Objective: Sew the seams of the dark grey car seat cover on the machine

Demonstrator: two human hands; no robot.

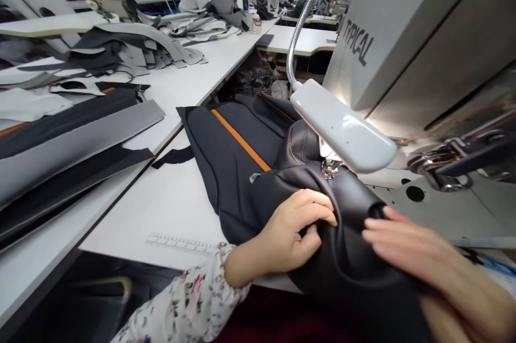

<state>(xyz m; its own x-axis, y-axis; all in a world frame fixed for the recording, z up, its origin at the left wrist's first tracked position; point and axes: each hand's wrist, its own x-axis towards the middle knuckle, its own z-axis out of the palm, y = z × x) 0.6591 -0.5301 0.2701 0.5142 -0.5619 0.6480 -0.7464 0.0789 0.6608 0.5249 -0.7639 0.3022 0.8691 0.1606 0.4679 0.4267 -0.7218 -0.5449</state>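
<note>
A black leather-like seat cover (242,192) with an orange stripe (242,138) spreads over the white sewing table, part of it bunched under the presser foot (329,169) of the sewing machine (363,26). My left hand (300,230) is closed, fingers curled and pinching a fold of the cover just in front of the foot. To the right, my right hand (419,251) lies on the cover with its fingers stretched out, slightly blurred. Orange thread stitching runs along the seam left of the foot. The needle itself is hidden behind the lamp head (342,125).
A clear ruler (181,242) lies on the table left of my left arm. Cut grey and black panels (80,138) cover the left table, with piled strips (133,47) behind. The flexible lamp neck (300,15) arches over the work. A blue cord (494,263) lies at the right edge.
</note>
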